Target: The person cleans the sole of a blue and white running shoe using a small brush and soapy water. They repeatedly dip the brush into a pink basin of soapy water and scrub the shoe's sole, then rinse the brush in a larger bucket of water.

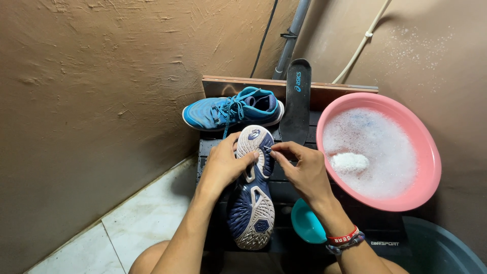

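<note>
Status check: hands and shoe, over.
Left hand grips upturned shoe. Right hand pinches small tool at its sole. Soapy pink basin alongside, nothing blocking.

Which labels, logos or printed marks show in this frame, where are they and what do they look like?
Insole: black, leaning upright against the wall, light-blue logo near its top.
Sole of the held shoe: round blue-and-white emblem at the toe.
Wristband: red, white lettering, right wrist.
Dark surface: small white lettering.
</note>
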